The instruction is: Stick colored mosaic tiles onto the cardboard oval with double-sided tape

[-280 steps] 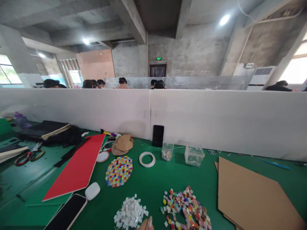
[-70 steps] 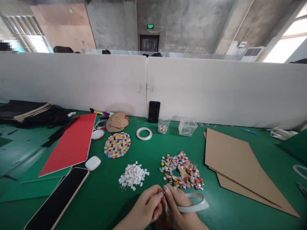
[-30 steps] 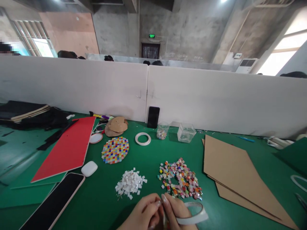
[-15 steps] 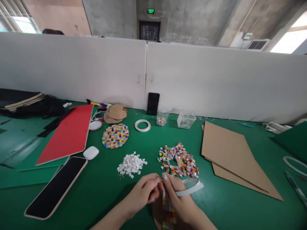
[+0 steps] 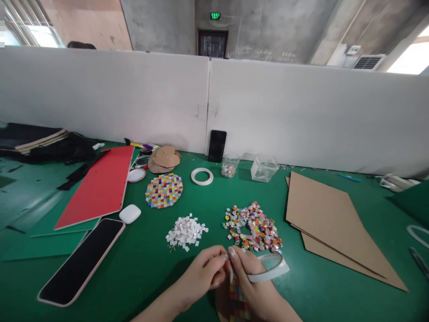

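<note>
My left hand is closed in a pinch, its fingertips meeting those of my right hand; whatever it pinches is too small to make out. A roll of white tape hangs on my right hand, whose thumb and fingers are also pressed together. Below both hands lies a piece of brown cardboard with rows of coloured mosaic tiles on it. A narrow white strip shows beside the tiles, partly covered by my fingers. Just beyond are a pile of white tiles and a pile of mixed shiny tiles.
A tiled disc, a white tape roll, a plastic cup and a clear box stand farther back. Left are a phone, a white case and a red board. Cardboard sheets lie right.
The whole view has shifted slightly, so things appear a little farther right. Both hands keep nearly the same pose, fingertips together, and the tape roll stays on my right hand.
</note>
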A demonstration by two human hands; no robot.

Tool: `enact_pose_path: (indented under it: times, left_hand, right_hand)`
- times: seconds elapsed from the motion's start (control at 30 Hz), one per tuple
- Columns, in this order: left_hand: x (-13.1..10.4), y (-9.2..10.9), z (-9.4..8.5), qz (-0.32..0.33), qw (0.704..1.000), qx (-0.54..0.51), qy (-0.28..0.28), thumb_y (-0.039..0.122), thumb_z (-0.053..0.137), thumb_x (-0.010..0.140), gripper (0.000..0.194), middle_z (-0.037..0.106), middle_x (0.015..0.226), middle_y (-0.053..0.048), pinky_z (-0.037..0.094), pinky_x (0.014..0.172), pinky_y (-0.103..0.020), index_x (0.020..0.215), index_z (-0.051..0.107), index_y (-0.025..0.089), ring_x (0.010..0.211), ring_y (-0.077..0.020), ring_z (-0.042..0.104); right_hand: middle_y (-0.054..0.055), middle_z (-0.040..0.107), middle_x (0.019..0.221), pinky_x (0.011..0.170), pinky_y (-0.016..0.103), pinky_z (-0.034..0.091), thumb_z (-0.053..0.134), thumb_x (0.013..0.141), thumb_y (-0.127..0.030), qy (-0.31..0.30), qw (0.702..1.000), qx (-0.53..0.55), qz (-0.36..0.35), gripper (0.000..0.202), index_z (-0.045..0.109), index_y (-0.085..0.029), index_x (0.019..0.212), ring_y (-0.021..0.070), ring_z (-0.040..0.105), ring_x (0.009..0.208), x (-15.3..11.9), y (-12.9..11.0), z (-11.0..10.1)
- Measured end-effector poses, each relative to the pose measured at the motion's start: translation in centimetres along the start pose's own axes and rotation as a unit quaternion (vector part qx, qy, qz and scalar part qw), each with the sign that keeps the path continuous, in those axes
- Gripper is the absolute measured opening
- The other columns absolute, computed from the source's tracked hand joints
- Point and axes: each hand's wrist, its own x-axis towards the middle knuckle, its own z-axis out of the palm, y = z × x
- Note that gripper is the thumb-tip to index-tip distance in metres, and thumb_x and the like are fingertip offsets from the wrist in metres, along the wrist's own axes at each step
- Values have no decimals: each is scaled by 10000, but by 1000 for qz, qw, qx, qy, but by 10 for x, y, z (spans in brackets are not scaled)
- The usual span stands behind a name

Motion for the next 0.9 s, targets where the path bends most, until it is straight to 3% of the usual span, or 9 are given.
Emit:
enact_pose_path:
  times: [0.4, 0.9]
  left_hand:
    - [-3, 5, 0, -2, 999, -33, -18, 353, 426, 799, 234, 323, 412, 93, 140, 433, -233, 650, 425, 172, 373, -48, 206]
    - [-3, 8, 3, -38, 999, 0, 36, 263, 397, 714, 126, 312, 341, 105, 85, 386, -228, 618, 417, 184, 311, -28, 153]
  right_hand:
    - [19, 575, 591, 590, 235, 442, 254, 946, -411, 2, 1000, -6, 0, 419, 560, -208, 742, 159, 565, 608, -2, 0, -2]
    - [13, 555, 617, 546, 271, 330, 234, 949, -269, -56, 974, -199, -89, 319, 461, -207, 734, 157, 508, 562, 1, 0, -3]
